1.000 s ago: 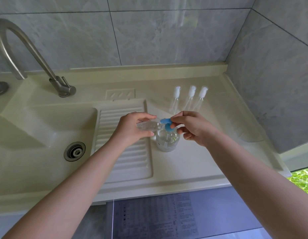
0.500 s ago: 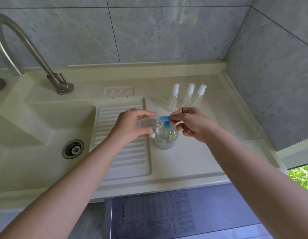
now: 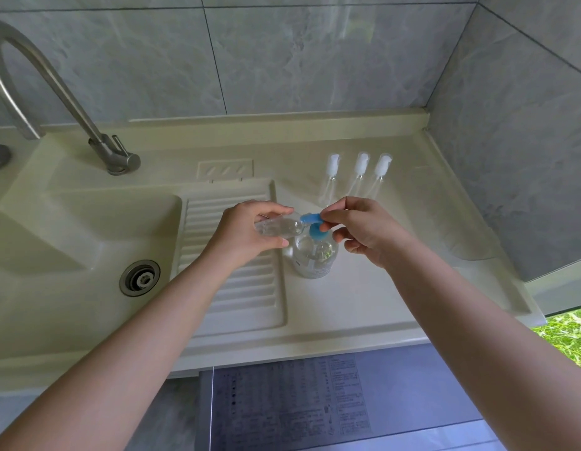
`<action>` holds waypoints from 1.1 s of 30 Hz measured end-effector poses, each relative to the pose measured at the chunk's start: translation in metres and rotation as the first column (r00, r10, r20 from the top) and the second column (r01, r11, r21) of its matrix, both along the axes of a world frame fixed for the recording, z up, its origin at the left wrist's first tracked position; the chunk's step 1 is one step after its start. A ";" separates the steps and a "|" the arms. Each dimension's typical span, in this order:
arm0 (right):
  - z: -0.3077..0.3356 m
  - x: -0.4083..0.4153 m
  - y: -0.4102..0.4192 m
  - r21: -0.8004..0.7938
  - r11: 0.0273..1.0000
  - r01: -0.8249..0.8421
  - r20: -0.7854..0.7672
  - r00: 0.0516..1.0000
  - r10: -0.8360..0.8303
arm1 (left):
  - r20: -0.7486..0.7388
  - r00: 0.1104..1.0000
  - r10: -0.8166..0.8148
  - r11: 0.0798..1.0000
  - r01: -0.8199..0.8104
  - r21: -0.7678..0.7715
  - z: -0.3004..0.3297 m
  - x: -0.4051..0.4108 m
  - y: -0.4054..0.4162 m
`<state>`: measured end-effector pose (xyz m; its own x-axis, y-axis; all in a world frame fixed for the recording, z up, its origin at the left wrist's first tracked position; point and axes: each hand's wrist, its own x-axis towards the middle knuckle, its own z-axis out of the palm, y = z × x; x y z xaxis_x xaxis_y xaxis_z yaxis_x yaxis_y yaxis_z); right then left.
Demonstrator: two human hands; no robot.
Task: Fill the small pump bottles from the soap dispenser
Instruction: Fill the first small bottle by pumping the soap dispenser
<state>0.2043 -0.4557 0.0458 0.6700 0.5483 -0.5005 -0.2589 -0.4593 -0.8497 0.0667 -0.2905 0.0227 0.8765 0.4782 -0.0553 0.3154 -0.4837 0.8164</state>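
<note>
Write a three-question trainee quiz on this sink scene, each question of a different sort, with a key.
1. True or false: the left hand holds a small clear bottle tilted on its side at the blue nozzle of the soap dispenser.
2. How many capped pump bottles stand at the back of the counter? A) two B) three C) five
3. Fill in: the right hand presses the blue pump head with its ____.

Key: 1 true; 2 B; 3 fingertips
</note>
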 end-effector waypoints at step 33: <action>0.004 0.008 0.005 -0.099 0.995 -0.031 -0.046 0.999 0.026 | -0.005 1.000 0.006 1.000 -0.006 0.027 -0.002 -0.001 -0.004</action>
<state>0.2127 -0.4508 0.0501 0.6309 0.5129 -0.5822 -0.2809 -0.5485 -0.7876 0.0657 -0.2949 0.0206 0.8735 0.4845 -0.0469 0.3224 -0.5035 0.8016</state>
